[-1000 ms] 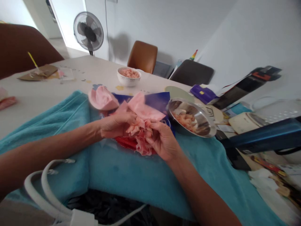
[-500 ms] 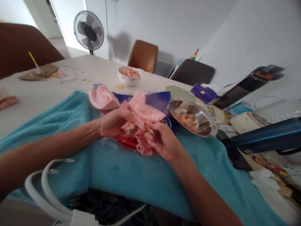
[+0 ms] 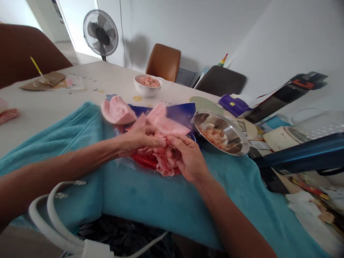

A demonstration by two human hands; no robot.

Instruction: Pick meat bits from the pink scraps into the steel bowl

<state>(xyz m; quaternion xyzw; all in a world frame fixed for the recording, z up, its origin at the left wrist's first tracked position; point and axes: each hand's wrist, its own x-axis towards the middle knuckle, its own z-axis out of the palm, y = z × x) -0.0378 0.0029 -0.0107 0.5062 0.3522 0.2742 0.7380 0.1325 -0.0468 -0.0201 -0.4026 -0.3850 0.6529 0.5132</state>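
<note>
Loosely ruffled pink bundle [image 3: 163, 164], ragged-edged.

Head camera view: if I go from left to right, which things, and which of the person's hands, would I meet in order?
Yellow stick → fan → left hand → crumpled pink pieces between the hands → right hand → steel bowl → cream-coloured container.

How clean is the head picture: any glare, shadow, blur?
Head view: the white panel left of the fan is nearly washed out; head view: a soft shadow falls right of the fan; head view: the metal bowl has bright reflections; head view: the pink pieces at the left hand and right hand look soft, fine detail lost.
</note>
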